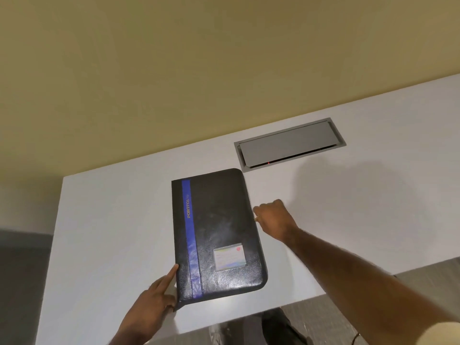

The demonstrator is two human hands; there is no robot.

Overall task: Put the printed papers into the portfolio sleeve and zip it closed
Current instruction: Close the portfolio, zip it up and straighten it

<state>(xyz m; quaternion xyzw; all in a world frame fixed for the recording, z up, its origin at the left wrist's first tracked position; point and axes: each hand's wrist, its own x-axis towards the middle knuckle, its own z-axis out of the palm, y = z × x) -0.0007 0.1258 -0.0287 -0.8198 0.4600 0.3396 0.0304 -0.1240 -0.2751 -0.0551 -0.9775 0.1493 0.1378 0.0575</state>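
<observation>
A black portfolio sleeve point(224, 235) with a blue stripe, the word PORTFOLIO and a small card window lies closed and flat on the white table point(112, 220). My left hand point(156, 295) holds its near left corner, index finger stretched along the spine edge. My right hand point(272, 217) sits at the middle of the right edge with its fingers curled, pinching something small there, apparently the zipper pull. No printed papers show.
A grey flip-lid cable box point(290, 144) is set into the table behind the portfolio. The table's far edge meets a beige wall. The near edge drops to a grey floor, where my shoes point(281, 324) show.
</observation>
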